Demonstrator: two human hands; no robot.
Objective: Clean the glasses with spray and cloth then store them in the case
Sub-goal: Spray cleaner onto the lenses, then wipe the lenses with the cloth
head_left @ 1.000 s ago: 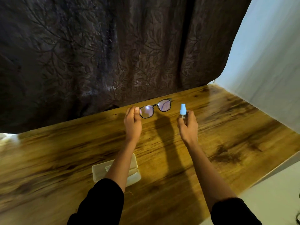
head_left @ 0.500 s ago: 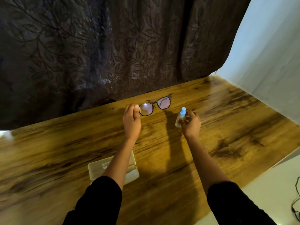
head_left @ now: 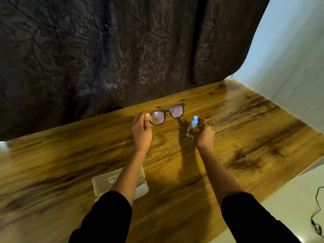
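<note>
While the left hand [head_left: 142, 128] pinches the glasses [head_left: 166, 114] near the bench's [head_left: 263, 137] far edge, their long axis runs across. The bottle [head_left: 192, 128] stands upright just right of them, right fingers [head_left: 201, 122] curled round it.

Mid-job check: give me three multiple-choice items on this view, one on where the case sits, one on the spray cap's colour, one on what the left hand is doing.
1. Where is the case?
A. On the table under the left forearm
B. By the curtain
C. In the right hand

2. What colour is the cap of the spray bottle?
A. Red
B. Light blue
C. Black

3. What is the left hand doing?
A. Resting flat on the table
B. Holding a cloth
C. Holding the glasses by one end

Key: 1 A, the forearm crosses over it; 2 B, the cap is pale blue; 3 C, its grip pinches the frame's end.
</note>
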